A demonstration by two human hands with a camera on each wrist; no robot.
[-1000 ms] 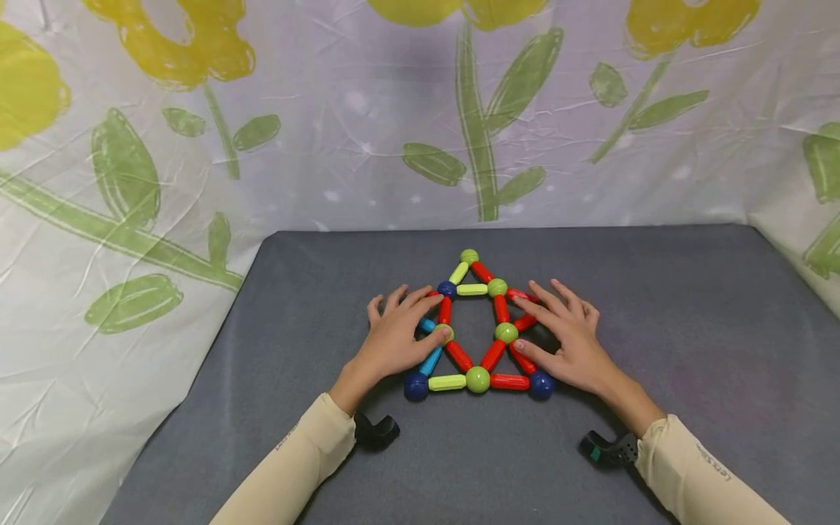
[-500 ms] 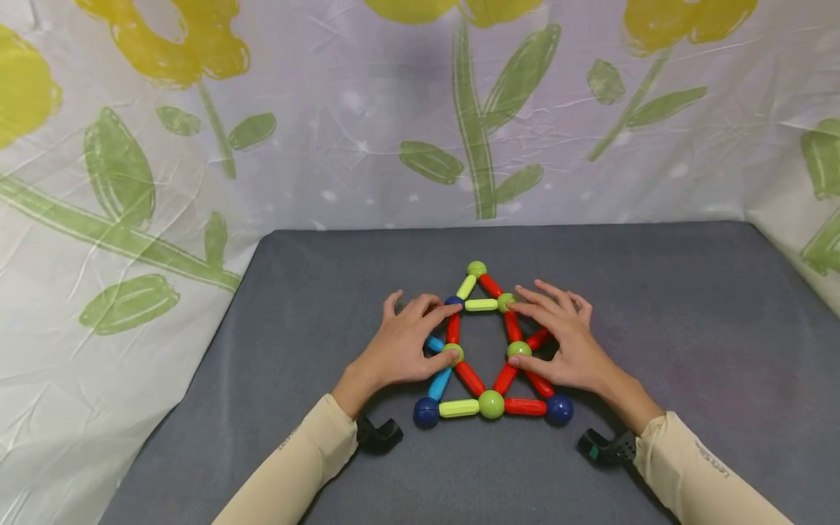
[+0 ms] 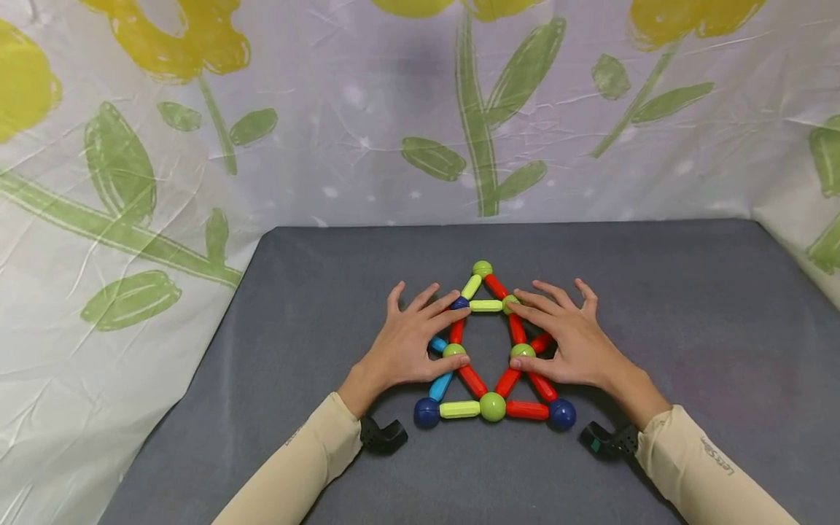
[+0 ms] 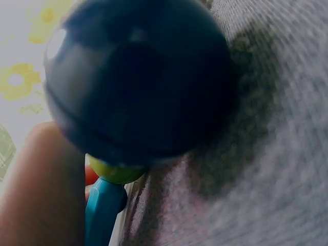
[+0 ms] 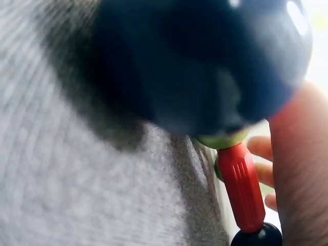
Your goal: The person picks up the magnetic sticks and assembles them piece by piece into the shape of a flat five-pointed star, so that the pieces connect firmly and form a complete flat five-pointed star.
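A flat frame of magnetic rods and balls (image 3: 492, 407) lies on the table, with red, yellow-green and blue rods. My left hand (image 3: 407, 346) spreads over its left side, thumb at a green ball (image 3: 453, 353) and fingertips at a dark blue ball. Over the right side is my right hand (image 3: 577, 343), its thumb on another green ball (image 3: 523, 351) and its index finger at the upper green one; it hides the frame's right part. A dark blue corner ball (image 4: 143, 77) fills much of the left wrist view. In the right wrist view, another (image 5: 205, 61) looms above a red rod (image 5: 243, 187).
The table (image 3: 315, 292) has a dark grey cloth top. Behind it hangs a white sheet (image 3: 341, 131) printed with yellow flowers and green leaves. Black wrist devices (image 3: 383, 436) sit at both cuffs.
The frame has slid toward me and slightly right. My left hand has shifted a little right, while my right hand has hardly moved, its fingers now nearer the inner green balls.
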